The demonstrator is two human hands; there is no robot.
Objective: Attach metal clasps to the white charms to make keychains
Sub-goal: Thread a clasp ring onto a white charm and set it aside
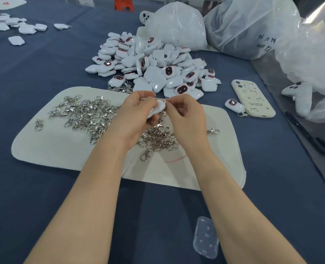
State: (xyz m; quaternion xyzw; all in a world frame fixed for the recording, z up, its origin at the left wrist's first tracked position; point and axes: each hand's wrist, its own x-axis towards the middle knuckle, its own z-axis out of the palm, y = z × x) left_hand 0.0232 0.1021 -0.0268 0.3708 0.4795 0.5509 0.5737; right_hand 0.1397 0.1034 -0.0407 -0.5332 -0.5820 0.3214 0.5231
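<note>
My left hand (137, 113) grips a white charm (158, 108) above the white felt mat (62, 155). My right hand (184, 115) pinches a small metal clasp ring (166, 100) at the charm's top edge; most of the clasp is hidden by my fingers. A heap of loose metal clasps (85, 115) lies on the mat to the left, with more clasps (158, 138) under my hands. A big pile of white charms (154, 67) with dark oval faces sits just beyond the mat.
A cream phone (253, 98) lies at the right with a finished keychain (234, 105) beside it. Plastic bags (243, 25) stand behind the pile. More charms (11, 27) lie far left. A clear plastic piece (205, 237) rests near the front edge.
</note>
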